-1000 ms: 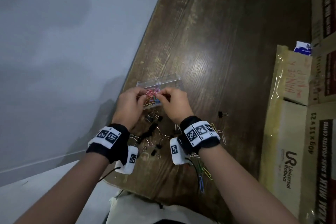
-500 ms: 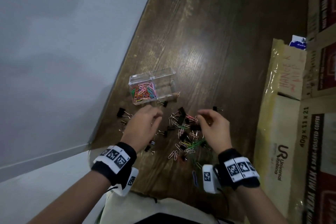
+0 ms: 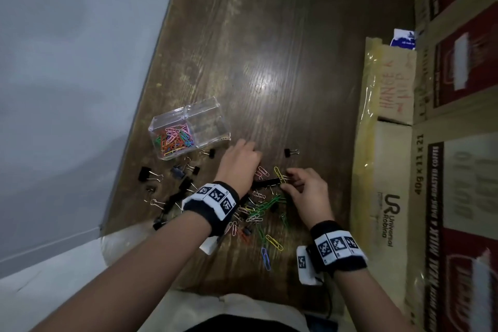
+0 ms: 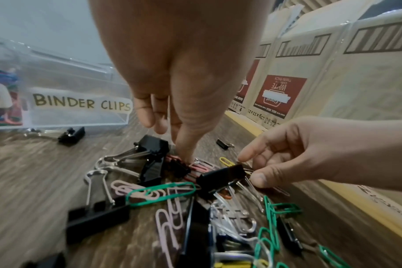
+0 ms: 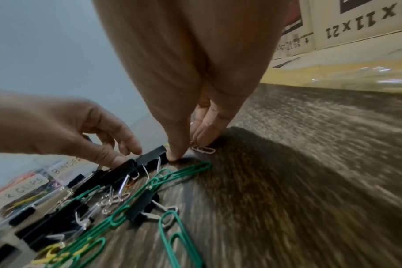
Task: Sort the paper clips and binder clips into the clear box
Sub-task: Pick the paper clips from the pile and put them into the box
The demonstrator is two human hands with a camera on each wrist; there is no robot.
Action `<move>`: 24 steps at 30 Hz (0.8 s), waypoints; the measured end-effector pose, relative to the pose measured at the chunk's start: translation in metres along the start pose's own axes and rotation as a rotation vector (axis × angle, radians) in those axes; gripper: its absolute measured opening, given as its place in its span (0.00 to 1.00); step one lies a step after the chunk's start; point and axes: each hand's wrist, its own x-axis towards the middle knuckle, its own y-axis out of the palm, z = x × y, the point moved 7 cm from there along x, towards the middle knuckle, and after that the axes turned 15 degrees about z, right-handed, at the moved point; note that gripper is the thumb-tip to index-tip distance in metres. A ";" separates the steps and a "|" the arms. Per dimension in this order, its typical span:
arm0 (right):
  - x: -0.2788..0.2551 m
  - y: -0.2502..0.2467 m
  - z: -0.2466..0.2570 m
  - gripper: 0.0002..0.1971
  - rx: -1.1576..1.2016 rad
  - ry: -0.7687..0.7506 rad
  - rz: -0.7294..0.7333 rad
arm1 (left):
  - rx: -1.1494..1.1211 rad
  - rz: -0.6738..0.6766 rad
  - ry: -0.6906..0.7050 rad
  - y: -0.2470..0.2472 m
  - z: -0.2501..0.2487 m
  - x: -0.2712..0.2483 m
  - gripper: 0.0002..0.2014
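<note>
Both hands have moved rightward over the pile; left hand (image 3: 239,163) fingers press, loosely apart, on pink paper clips (image 4: 196,167); right hand (image 3: 307,188) fingers pinch a black binder clip (image 4: 221,176) by its wire handles.

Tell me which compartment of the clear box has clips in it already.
The left compartment of the clear box, nearer the table edge, holds a heap of coloured paper clips. The right compartment, labelled BINDER CLIPS, looks empty.

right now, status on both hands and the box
Left hand fingertips down in the clip pile, holding nothing. Right hand picking at a small clip. Box: paper clips in one side, binder side bare.
</note>
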 end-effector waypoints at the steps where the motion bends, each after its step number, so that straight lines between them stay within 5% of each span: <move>1: 0.002 0.000 0.001 0.17 0.003 -0.014 0.009 | 0.015 0.007 -0.006 -0.001 0.001 0.002 0.10; 10: 0.008 0.007 0.009 0.01 -0.143 -0.028 0.077 | 0.221 0.142 0.060 0.010 -0.001 0.000 0.08; 14: 0.008 0.010 0.012 0.04 -0.190 0.008 0.083 | 0.262 0.137 0.090 0.018 0.001 -0.005 0.09; 24: 0.005 0.007 0.008 0.05 -0.091 0.088 0.121 | -0.552 0.055 -0.068 0.020 0.053 -0.037 0.04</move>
